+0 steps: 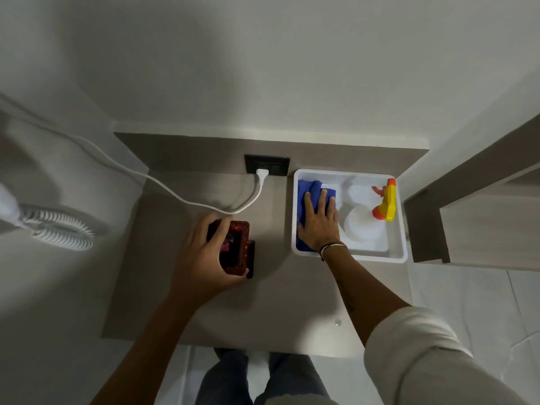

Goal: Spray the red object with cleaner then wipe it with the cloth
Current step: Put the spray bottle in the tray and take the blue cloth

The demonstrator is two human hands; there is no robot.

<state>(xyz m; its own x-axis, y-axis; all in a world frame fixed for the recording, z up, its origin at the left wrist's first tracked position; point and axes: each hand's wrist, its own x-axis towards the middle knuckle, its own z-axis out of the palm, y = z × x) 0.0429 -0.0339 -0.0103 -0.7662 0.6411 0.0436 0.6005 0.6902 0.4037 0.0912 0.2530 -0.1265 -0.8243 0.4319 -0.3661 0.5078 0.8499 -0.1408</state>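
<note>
Red and glittery, the object [238, 247] is sitting on the grey-brown counter [277, 290], and we are seeing only its right half, since our left hand [204, 258] is curling around it and covering the rest; what is lying inside its dark hollow we cannot make out. At three o'clock from it, well apart, a white tub [399, 229] is holding the blue cloth [312, 190] and the white spray bottle [363, 223] lying on its side, its yellow-orange trigger pointing to twelve o'clock. Our right hand [320, 223] is lying flat, fingers spread, on the cloth, hiding most of it. A white cord [175, 194] is running to the outlet [267, 165] at twelve o'clock.
</note>
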